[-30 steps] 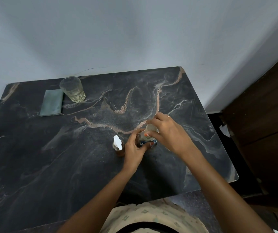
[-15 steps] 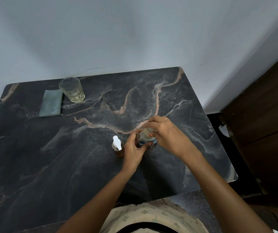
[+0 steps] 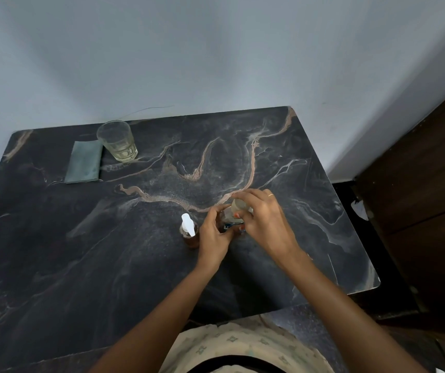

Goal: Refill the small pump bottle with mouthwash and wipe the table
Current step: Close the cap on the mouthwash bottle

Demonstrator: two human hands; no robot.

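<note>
A mouthwash bottle (image 3: 228, 220) with a blue label stands upright on the dark marble table (image 3: 108, 251), mostly hidden by my hands. My left hand (image 3: 213, 232) wraps around its body. My right hand (image 3: 259, 219) grips the pale cap (image 3: 239, 204) on top of it. Just left of my left hand stands the small brown pump bottle (image 3: 189, 231) with its white pump head on. A folded grey-green cloth (image 3: 84, 162) lies flat at the back left of the table.
A clear drinking glass (image 3: 117, 141) with a little pale liquid stands beside the cloth at the back edge. A white wall rises behind the table. Dark wooden furniture (image 3: 426, 211) stands close to the table's right edge.
Both hands stay on the mouthwash bottle. My right hand's fingers have shifted slightly around the cap. The pump bottle, glass and cloth have not moved.
</note>
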